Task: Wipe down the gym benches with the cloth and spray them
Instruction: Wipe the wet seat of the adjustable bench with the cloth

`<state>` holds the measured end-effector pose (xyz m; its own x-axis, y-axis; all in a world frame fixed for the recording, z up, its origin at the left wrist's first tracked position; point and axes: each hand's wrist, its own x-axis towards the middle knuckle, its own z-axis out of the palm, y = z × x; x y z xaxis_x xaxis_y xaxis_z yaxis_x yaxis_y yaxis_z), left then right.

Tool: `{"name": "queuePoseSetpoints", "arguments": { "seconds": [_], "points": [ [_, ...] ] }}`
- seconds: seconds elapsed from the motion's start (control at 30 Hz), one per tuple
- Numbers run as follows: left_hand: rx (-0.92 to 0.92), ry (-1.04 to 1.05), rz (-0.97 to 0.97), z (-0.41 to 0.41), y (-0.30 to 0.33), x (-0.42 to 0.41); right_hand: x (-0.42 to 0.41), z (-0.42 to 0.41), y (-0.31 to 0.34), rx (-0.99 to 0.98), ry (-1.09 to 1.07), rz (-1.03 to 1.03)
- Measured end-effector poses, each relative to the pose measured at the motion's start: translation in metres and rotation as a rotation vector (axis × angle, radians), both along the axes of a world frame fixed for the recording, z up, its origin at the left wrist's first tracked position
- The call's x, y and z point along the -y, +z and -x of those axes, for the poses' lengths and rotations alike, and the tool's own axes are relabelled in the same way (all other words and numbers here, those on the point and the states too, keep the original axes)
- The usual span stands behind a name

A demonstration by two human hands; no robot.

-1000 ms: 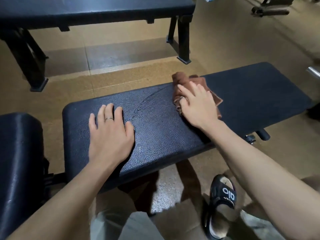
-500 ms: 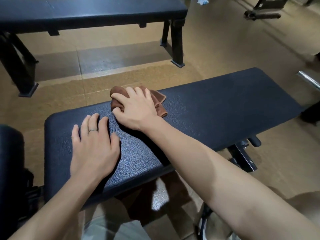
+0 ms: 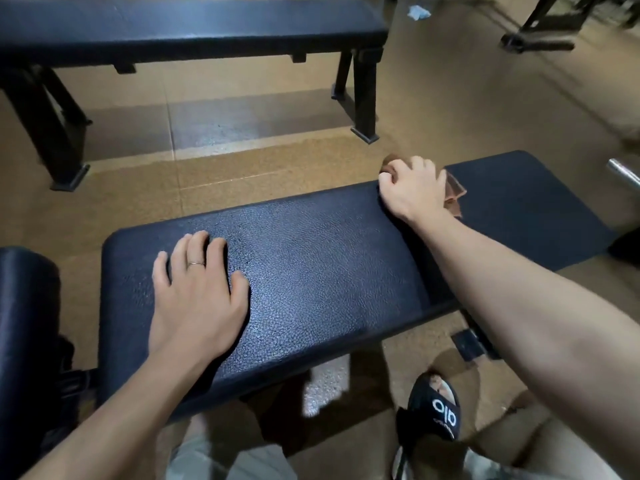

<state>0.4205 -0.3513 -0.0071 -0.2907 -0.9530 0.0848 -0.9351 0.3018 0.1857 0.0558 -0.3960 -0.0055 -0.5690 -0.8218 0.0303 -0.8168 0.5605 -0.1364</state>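
A black padded gym bench (image 3: pixel 329 271) runs across the middle of the view. My left hand (image 3: pixel 197 292) lies flat on its left part, fingers spread, a thin ring on one finger. My right hand (image 3: pixel 412 188) presses a brown cloth (image 3: pixel 453 194) against the bench's far edge, right of the middle. Most of the cloth is hidden under the hand; a corner shows on its right side. No spray bottle is visible.
A second black bench (image 3: pixel 194 29) on black metal legs (image 3: pixel 363 95) stands across the back. Another black pad (image 3: pixel 24 341) sits at the left edge. A chrome bar end (image 3: pixel 623 171) pokes in at right. My sandalled foot (image 3: pixel 433 414) rests on the tan floor.
My right hand swept the cloth left along the bench toward my left hand, then back to the right and up to the far edge. My left hand stayed flat in place.
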Motion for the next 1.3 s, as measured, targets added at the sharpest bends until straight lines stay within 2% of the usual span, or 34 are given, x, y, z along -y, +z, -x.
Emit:
{"name": "queuePoseSetpoints", "arguments": {
  "seconds": [0.07, 0.23, 0.3, 0.37, 0.4, 0.5, 0.57, 0.63, 0.7, 0.9, 1.0, 1.07, 1.2, 1.3],
  "points": [
    [-0.001, -0.003, -0.005, 0.001, 0.000, 0.000, 0.006, -0.046, -0.001, -0.018, 0.052, -0.032],
    [-0.001, 0.001, -0.004, 0.001, -0.002, 0.000, 0.009, -0.191, 0.000, 0.063, 0.408, 0.009],
    [0.003, -0.003, -0.002, -0.001, -0.002, 0.001, 0.008, -0.195, 0.003, 0.113, 0.498, 0.024],
    [-0.001, -0.004, -0.002, -0.001, -0.002, 0.001, 0.003, -0.156, 0.004, 0.096, 0.567, 0.041],
    [0.000, -0.008, -0.002, -0.001, -0.002, 0.001, 0.000, -0.127, 0.003, 0.071, 0.543, 0.049],
    [0.002, -0.018, -0.008, -0.003, -0.002, -0.001, -0.015, -0.022, 0.000, 0.016, 0.284, 0.077],
    [0.000, -0.016, -0.004, -0.002, -0.001, -0.001, -0.026, 0.018, -0.002, 0.001, 0.155, 0.076],
    [0.001, -0.010, -0.001, -0.001, -0.001, -0.001, -0.026, 0.008, -0.006, -0.007, 0.065, 0.060],
    [0.012, -0.010, 0.008, 0.000, -0.002, -0.001, -0.027, -0.034, -0.006, -0.005, 0.041, 0.043],
    [0.011, -0.007, 0.008, 0.000, -0.001, -0.002, -0.106, -0.209, -0.004, 0.079, 0.424, 0.149],
    [0.008, -0.015, 0.005, -0.002, -0.001, -0.002, -0.137, -0.205, -0.002, 0.115, 0.497, 0.155],
    [0.003, -0.026, 0.011, -0.003, -0.001, -0.003, -0.149, -0.164, -0.003, 0.056, 0.433, 0.144],
    [-0.011, -0.034, 0.026, -0.003, -0.002, -0.003, -0.177, -0.084, -0.004, -0.034, 0.097, 0.112],
    [-0.013, -0.041, 0.026, -0.003, -0.004, -0.003, -0.174, -0.114, -0.006, -0.041, -0.125, 0.157]
  ]
}}
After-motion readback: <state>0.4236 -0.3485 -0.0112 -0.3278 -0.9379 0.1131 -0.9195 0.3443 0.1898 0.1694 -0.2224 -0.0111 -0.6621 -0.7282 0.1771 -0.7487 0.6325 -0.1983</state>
